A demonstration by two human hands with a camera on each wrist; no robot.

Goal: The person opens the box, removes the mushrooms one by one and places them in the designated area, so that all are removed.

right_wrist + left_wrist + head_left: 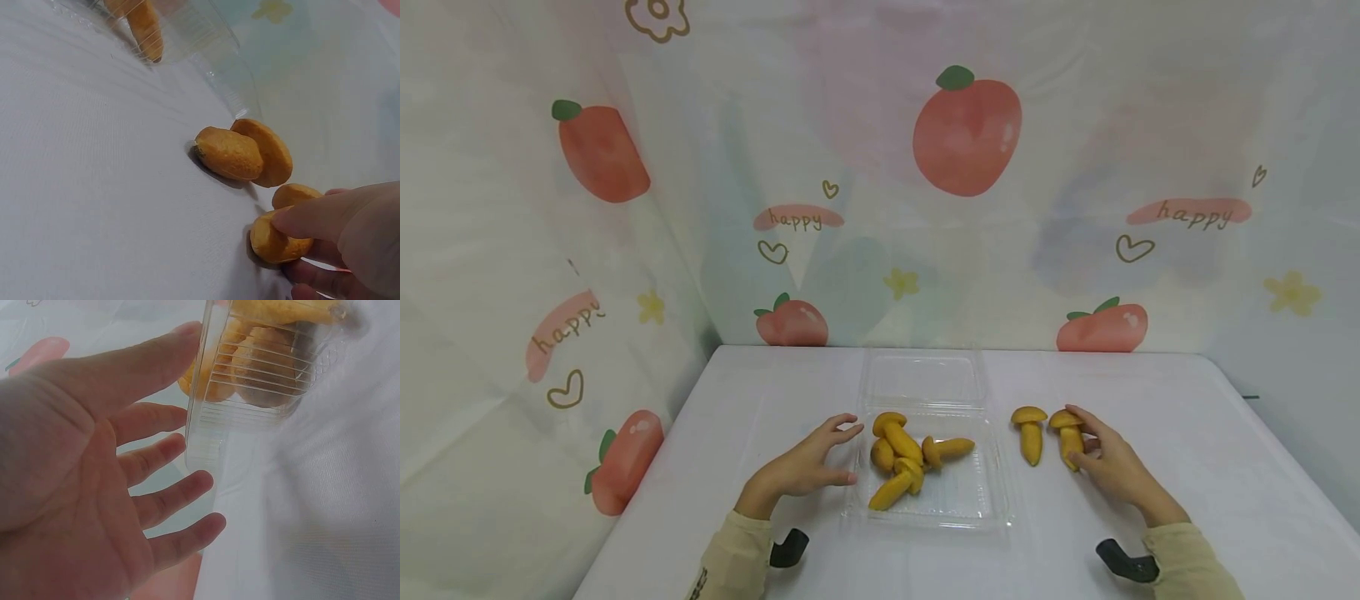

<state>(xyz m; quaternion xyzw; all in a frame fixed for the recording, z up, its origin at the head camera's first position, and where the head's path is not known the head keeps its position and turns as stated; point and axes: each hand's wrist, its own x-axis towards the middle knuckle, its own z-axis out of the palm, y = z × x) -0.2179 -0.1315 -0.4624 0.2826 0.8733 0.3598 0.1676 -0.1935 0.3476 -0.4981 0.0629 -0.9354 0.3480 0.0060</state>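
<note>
At lower right, the right hand (1111,467) pinched a yellow mushroom (1067,435), a grasp likely calling for a lift, while the left hand (805,460), fingers spread, flanked the clear container (977,493).

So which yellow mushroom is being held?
The rightmost mushroom in the head view: the right hand grips it. Its neighbour on the table lies loose, and no hand holds the mushrooms inside the clear container.

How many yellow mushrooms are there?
6. In the clear box: back one, left one, front one, right one. Right of it: loose one, then held one in the right hand. More may be hidden.
</note>
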